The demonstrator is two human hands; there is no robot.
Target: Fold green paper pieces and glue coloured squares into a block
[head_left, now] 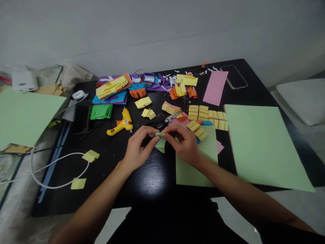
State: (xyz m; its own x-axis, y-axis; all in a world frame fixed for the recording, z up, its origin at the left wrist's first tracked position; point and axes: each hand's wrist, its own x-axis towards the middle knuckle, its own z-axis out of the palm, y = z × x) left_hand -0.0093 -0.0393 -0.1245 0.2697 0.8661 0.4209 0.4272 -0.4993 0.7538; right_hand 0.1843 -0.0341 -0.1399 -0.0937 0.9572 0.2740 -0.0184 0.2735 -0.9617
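Between my two hands is a small light green paper piece point(160, 145), its top edge pinched and its lower part hanging down. My left hand point(139, 147) grips its left side between thumb and fingers. On the right side, my right hand point(185, 144) pinches the same piece. Just behind my fingers lie scissors point(171, 117) with pale handles, partly hidden. A light green sheet point(195, 173) lies under my right wrist. Beside my right hand, folded yellow paper pieces point(197, 130) rest on that sheet's upper part.
A yellow glue gun point(122, 124) lies left of my hands on the black table point(106, 186). Stacked coloured papers point(113, 87) and scraps line the back. Large green sheets point(266, 145), a pink strip point(215, 88) and a phone point(234, 77) are at right. A white cable point(59, 157) loops at left.
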